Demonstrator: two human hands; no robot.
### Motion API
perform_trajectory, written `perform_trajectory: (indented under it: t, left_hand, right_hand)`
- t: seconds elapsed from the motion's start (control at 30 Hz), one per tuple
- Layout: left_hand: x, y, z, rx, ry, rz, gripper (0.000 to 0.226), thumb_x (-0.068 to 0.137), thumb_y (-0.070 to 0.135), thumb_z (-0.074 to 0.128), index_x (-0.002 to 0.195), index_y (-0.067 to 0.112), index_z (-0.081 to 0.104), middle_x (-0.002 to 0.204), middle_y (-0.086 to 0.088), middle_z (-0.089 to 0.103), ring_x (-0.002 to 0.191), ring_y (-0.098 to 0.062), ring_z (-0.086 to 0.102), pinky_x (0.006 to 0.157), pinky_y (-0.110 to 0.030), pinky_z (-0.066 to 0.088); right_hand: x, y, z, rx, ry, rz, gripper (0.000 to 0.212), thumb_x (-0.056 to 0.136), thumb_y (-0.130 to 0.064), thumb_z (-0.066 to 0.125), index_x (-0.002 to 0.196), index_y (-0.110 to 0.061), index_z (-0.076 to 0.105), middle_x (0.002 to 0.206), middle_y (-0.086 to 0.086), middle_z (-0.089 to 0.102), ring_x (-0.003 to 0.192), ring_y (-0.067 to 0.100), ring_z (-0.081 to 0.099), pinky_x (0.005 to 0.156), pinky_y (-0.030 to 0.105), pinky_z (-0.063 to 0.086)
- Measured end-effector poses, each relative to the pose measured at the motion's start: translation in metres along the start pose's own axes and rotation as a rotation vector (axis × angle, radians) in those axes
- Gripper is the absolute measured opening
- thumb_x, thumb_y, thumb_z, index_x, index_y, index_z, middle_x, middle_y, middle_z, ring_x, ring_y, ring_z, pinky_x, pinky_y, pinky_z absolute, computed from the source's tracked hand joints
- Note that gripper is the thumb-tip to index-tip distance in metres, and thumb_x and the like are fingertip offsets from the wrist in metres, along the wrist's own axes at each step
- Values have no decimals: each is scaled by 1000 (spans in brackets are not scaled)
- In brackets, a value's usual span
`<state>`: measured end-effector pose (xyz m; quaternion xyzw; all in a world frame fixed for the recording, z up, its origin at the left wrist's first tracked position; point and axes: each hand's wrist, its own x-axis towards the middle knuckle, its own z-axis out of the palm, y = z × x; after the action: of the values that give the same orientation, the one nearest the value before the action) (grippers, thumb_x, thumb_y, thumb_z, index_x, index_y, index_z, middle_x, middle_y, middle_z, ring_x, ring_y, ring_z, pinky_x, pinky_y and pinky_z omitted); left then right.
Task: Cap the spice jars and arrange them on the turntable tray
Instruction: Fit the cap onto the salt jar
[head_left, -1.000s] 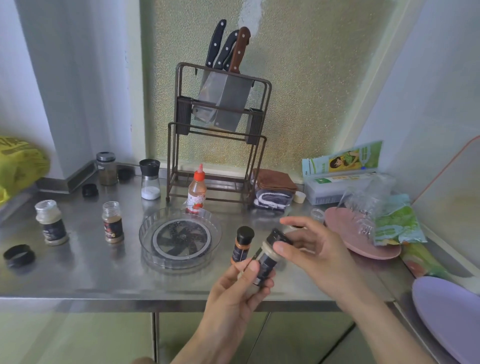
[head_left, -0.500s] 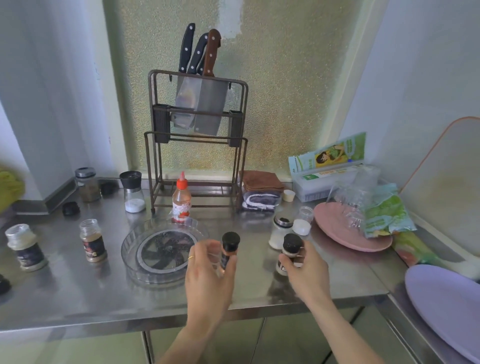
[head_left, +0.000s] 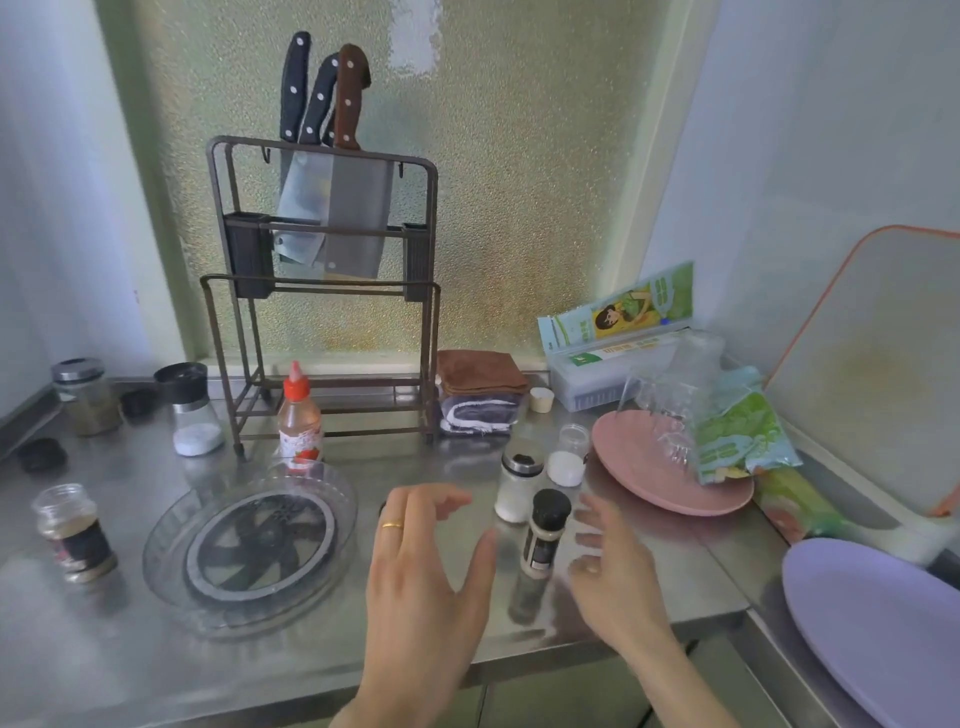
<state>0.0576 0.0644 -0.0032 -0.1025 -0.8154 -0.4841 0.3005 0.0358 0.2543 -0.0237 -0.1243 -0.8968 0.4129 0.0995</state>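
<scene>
A clear round turntable tray (head_left: 340, 501) with a dark hub lies on the steel counter with nothing on it. A black-capped spice jar (head_left: 544, 531) stands upright to its right, between my hands. My right hand (head_left: 615, 569) is just right of this jar, fingers spread, not touching it. My left hand (head_left: 426, 566) hovers open between tray and jar and hides the counter behind it. A white-filled jar (head_left: 515, 486) and a small lidless jar of white powder (head_left: 569, 461) stand behind. An uncapped dark-labelled jar (head_left: 72, 532) stands far left.
At the back stand a knife rack (head_left: 322, 291), a red-capped sauce bottle (head_left: 300, 421), a salt grinder (head_left: 191, 410) and a metal-lidded jar (head_left: 85, 396). Loose black caps (head_left: 41, 454) lie left. A pink plate (head_left: 654, 478) with plastic bags and a purple plate (head_left: 883, 634) sit right.
My right hand set the capped jar on the counter and let go. My left hand moved from that jar to the small orange-labelled jar and now hides it. The view shifted right.
</scene>
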Motion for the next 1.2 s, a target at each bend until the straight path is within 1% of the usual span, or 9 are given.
perform_trajectory:
  t: [0.1, 0.23, 0.43, 0.63, 0.8, 0.87, 0.97, 1.07, 1.2]
  left_hand:
    - [12, 10, 15, -19, -20, 12, 37, 83, 29, 78, 108, 38, 52, 110, 24, 49, 107, -1, 54, 88, -7, 38]
    - [29, 18, 42, -87, -30, -16, 41, 83, 26, 78, 110, 44, 52, 116, 29, 49, 113, 0, 54, 91, -3, 33]
    - [56, 13, 81, -151, 1, -54, 39, 82, 41, 71, 118, 42, 55, 127, 28, 49, 121, -1, 53, 91, -2, 35]
    - [71, -10, 101, -126, 26, 18, 41, 69, 53, 68, 109, 43, 64, 121, 22, 62, 109, 2, 62, 86, -1, 40]
    - [77, -18, 113, -137, 47, 71, 37, 86, 68, 51, 94, 41, 74, 114, 20, 68, 99, 5, 63, 89, 3, 36]
    - [77, -19, 117, -109, -5, 58, 32, 72, 58, 65, 99, 42, 71, 116, 20, 67, 102, 7, 60, 88, 5, 35]
    - [77, -20, 119, -81, -60, 26, 48, 60, 54, 70, 107, 46, 64, 120, 22, 63, 103, 8, 59, 83, 8, 34]
    - [78, -15, 121, -44, -96, -9, 51, 63, 53, 71, 112, 48, 61, 126, 26, 56, 108, 9, 53, 84, 8, 32]
    - [89, -4, 131, 40, -211, -22, 52, 77, 53, 66, 127, 45, 52, 137, 28, 46, 124, 0, 41, 96, -11, 34]
  right_hand:
    - [32, -12, -40, -16, 129, -101, 41, 92, 0, 63, 130, -18, 60, 123, -5, 68, 96, 10, 67, 81, 16, 48]
    - [98, -47, -73, -82, 145, -208, 30, 95, -15, 66, 125, -19, 65, 114, -7, 67, 95, 14, 66, 86, 28, 49]
    - [237, -67, -37, -493, -99, -253, 43, 95, -23, 66, 137, -12, 58, 141, 9, 61, 127, 30, 58, 106, 42, 46]
    - [336, -42, 26, -784, -340, -202, 42, 97, -17, 59, 136, -3, 52, 136, 19, 61, 121, 36, 61, 96, 40, 50]
    - [390, -11, 64, -885, -347, -245, 48, 91, -18, 59, 138, -13, 55, 137, 15, 63, 119, 35, 64, 94, 40, 54]
    - [402, 0, 73, -924, -338, -284, 43, 87, -22, 61, 130, -18, 63, 131, 12, 68, 114, 33, 67, 89, 38, 55]
    - [379, -14, 62, -914, -289, -324, 36, 84, -19, 62, 119, -17, 69, 122, 12, 73, 107, 33, 70, 84, 37, 58]
    - [345, -33, 30, -779, -230, -338, 39, 86, -17, 64, 124, -15, 68, 127, 15, 65, 115, 36, 64, 94, 40, 55]
    - [296, -46, -19, -420, -160, -334, 38, 80, -28, 79, 117, -23, 76, 121, 3, 70, 113, 20, 61, 92, 33, 49]
